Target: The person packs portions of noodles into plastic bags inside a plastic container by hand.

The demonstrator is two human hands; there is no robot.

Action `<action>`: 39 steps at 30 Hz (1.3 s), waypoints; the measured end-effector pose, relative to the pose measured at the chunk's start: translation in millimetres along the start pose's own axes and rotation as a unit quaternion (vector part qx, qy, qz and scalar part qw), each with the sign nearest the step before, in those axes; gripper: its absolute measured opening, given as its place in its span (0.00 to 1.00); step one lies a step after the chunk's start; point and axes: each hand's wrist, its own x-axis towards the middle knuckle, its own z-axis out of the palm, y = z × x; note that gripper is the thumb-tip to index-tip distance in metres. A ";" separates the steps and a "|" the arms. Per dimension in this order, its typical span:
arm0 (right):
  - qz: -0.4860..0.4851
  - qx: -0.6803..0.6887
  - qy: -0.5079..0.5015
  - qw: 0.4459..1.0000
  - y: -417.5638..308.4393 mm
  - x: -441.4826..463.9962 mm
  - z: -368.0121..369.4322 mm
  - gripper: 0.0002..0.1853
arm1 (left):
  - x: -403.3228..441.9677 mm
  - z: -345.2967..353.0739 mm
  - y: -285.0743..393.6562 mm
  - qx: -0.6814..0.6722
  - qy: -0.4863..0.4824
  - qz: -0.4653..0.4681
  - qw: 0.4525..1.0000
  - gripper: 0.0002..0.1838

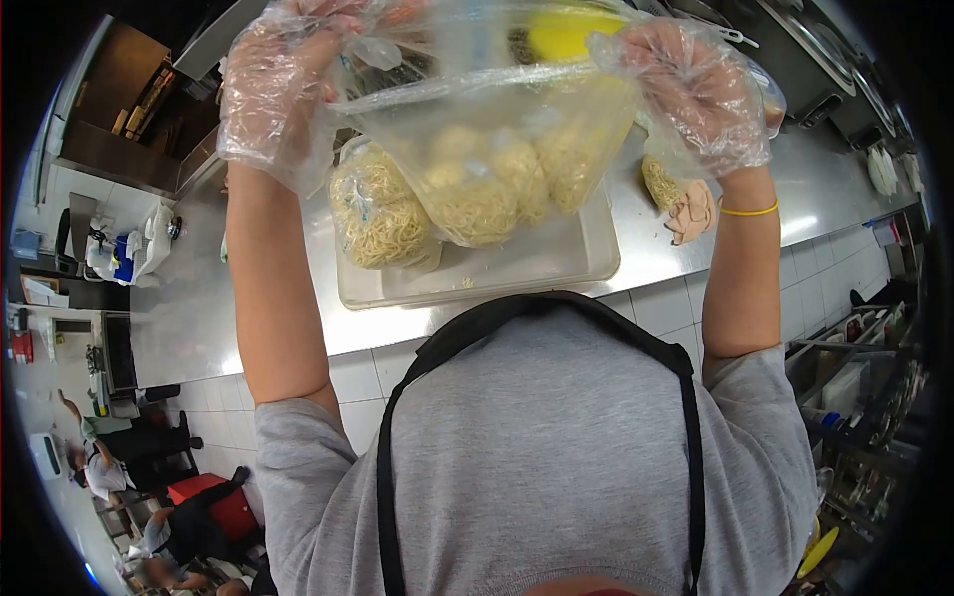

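Note:
Between my two gloved hands hangs a large clear plastic bag (467,149), its mouth edge stretched wide. Pale noodle bundles (477,204) show through its lower part. My left hand (283,89), in a clear plastic glove, is closed around the bag's left upper corner. My right hand (686,89), gloved the same way, grips the right upper corner. Left of the big bag, a smaller bag of noodles (383,214) rests in a shallow pale tray (556,260). The bag covers the back of the tray.
The steel counter (666,263) runs across in front of me. Near my right forearm lie a small noodle bag (660,182) and a crumpled pinkish piece (693,212). A yellow item (566,35) is behind the bag. Other people (109,462) are at the lower left.

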 end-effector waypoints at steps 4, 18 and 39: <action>0.008 -0.075 -0.047 0.996 5.5 -5.3 4.1 0.07 | -8.2 15.7 -14.4 0.039 -0.011 -0.001 0.999 0.08; -0.206 0.038 -0.235 0.949 -19.0 -32.6 38.5 0.09 | -74.8 42.2 -37.4 -0.050 -0.129 -0.029 0.990 0.14; 0.058 -0.219 -0.358 0.906 42.1 -47.4 91.5 0.16 | -54.9 85.9 -87.0 0.157 -0.419 -0.041 0.893 0.24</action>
